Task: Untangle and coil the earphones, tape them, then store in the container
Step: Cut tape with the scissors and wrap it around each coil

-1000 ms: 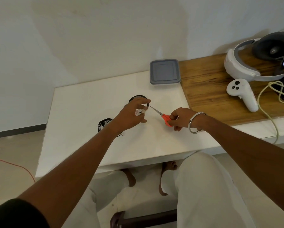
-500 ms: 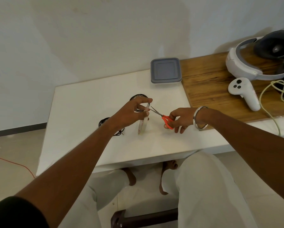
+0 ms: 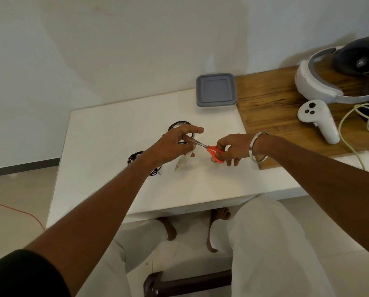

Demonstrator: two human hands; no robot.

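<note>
White bench [image 3: 106, 159] fills the middle of the view, its back edge against the wall. A wooden board [image 3: 271, 108] lies over the bench's right end. On the board's far right corner, a white VR headset [image 3: 314, 86]; just in front of it a white controller [image 3: 320, 121], with a pale cable [image 3: 348, 133] looping past toward the board's front edge.

Grey lidded container [image 3: 216, 90] sits at the bench's back edge, touching the board's left side, lid on.

Left hand [image 3: 175, 144] is raised over the bench centre, thumb and fingers pinching a strip of tape [image 3: 182, 162] that hangs down toward the bench top. Right hand [image 3: 230, 148] is just to its right, fingers through the orange handles of the scissors [image 3: 209, 150], gripping them; the blades point left and reach the tape at the left fingertips. Cannot tell whether the blades are closed on it.

Two black coils of earphones on the bench: one coil [image 3: 179, 126] just behind the left hand, partly hidden by it; the other coil [image 3: 136, 157] nearer the bench's left side, under the left wrist, its plug end showing at the front.

A metal bangle [image 3: 256, 148] circles the right wrist.
</note>
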